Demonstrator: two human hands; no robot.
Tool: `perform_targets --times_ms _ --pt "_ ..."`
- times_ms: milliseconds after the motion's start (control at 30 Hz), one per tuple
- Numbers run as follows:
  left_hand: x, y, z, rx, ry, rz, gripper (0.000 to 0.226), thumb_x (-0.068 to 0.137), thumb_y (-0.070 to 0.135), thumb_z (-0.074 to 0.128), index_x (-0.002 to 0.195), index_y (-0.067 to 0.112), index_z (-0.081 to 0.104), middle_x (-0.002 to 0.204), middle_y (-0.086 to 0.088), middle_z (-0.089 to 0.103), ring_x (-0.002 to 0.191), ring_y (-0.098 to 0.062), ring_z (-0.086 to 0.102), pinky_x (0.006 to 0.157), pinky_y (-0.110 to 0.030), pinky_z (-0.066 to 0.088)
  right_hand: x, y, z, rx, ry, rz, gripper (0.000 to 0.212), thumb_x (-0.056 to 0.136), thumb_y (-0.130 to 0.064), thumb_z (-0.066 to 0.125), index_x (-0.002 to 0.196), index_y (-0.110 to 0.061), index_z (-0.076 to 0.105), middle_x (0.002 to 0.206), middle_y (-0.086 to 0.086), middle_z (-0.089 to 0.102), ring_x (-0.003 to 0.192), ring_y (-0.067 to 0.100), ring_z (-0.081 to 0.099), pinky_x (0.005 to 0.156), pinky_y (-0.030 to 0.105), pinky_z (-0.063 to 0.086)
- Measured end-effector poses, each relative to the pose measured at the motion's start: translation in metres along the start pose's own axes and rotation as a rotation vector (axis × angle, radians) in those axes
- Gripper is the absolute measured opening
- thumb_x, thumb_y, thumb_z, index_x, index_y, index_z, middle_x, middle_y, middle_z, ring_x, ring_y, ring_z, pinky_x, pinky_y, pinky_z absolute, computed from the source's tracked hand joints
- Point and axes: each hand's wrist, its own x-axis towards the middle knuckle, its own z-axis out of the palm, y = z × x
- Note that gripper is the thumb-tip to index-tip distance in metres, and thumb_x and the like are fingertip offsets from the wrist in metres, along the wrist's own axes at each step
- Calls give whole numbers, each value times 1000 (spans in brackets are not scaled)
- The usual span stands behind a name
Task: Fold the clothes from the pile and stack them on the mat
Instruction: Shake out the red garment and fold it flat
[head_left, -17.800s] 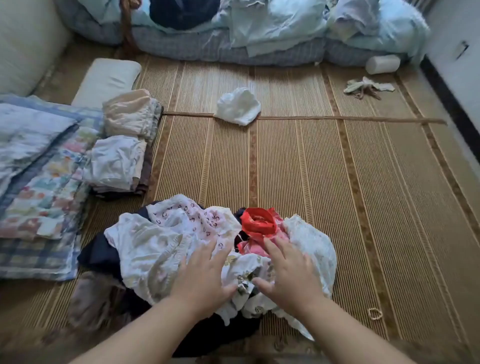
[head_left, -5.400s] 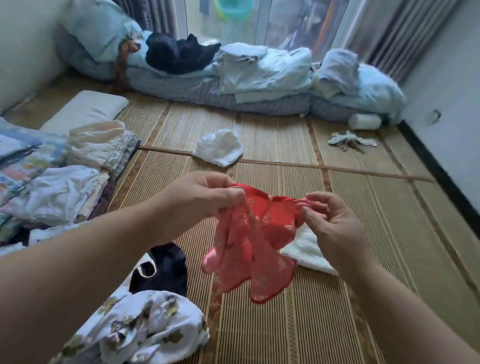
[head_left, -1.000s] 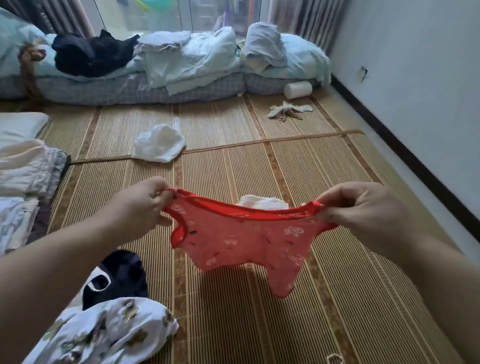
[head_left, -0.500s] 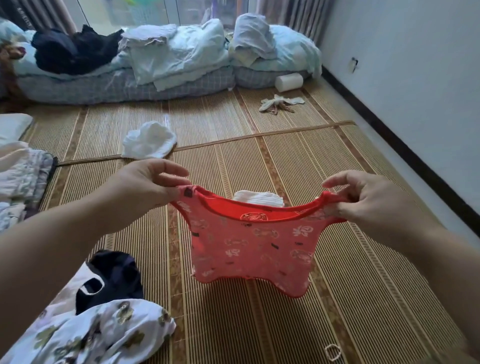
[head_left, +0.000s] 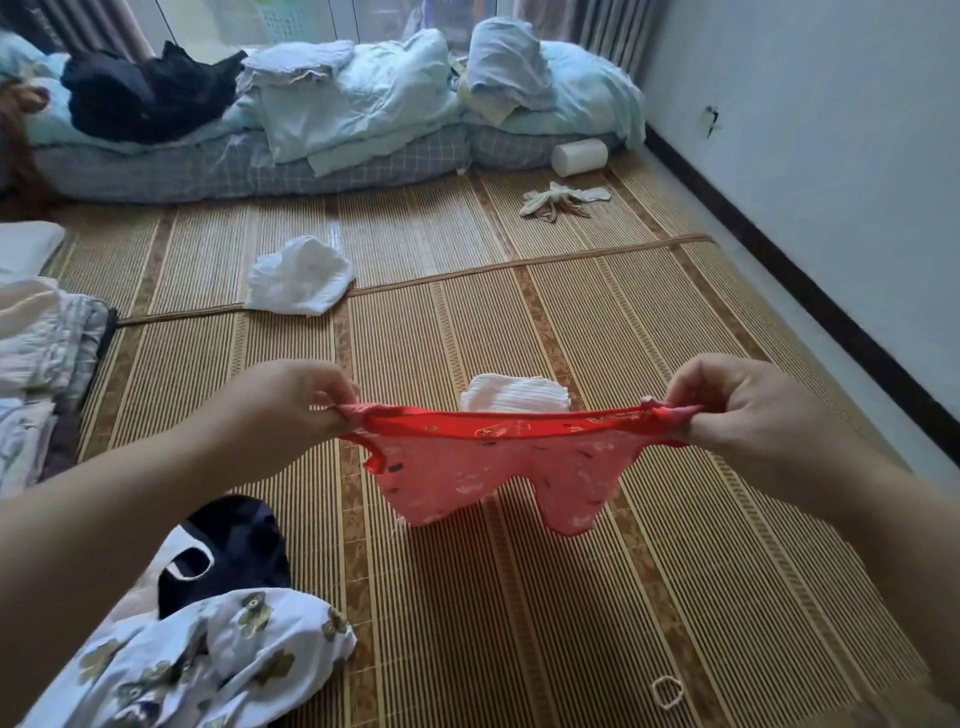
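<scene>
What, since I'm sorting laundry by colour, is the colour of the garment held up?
The garment is red with small pale prints; head view.

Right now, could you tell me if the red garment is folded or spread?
Spread: left hand and right hand stretch the red garment taut by its waistband.

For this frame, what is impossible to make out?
Head view only.
Folded white cloth: lower part hidden behind the red garment.
Folded stack at left: cut off by the frame edge.
Floral garment: cropped at the bottom, partly behind the left forearm.
Pale ring on the mat: too small to identify.
</scene>
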Motion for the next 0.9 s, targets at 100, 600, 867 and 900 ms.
perform_targets --times_ms 100,600,867,900 --pt "-21 -2 -10 -313 -186 76 31 51 47 77 70 23 68 76 0 73 68 -9 66 67 -28 55 -14 -3 -9 153 -74 34 16 71 -6 76 85 -9 69 78 7 73 72 18 71 61 20 55" --pt "-12 -23 -11 -769 -1115 10 26 79 11 77 97 3 61 89 -12 69 81 -20 68 69 -27 54 -12 26 -36 415 -589 305 36 60 -5 82 94 -8 69 89 16 70 82 29 70 64 33 57" --pt "67 -30 106 -215 -246 -298 7 91 17 62 92 11 65 86 -5 69 72 -12 63 49 -16 47 60 115 71 -275 -200 330 22 86 -7 61 92 -27 66 89 -2 71 76 12 66 61 25 53" --pt "77 -37 121 -189 -194 -296 7 92 19 62 91 12 65 88 -5 68 75 -15 63 55 -21 50 69 127 83 -363 -123 313 23 86 -10 59 92 -31 65 92 -4 71 79 13 65 63 27 50"
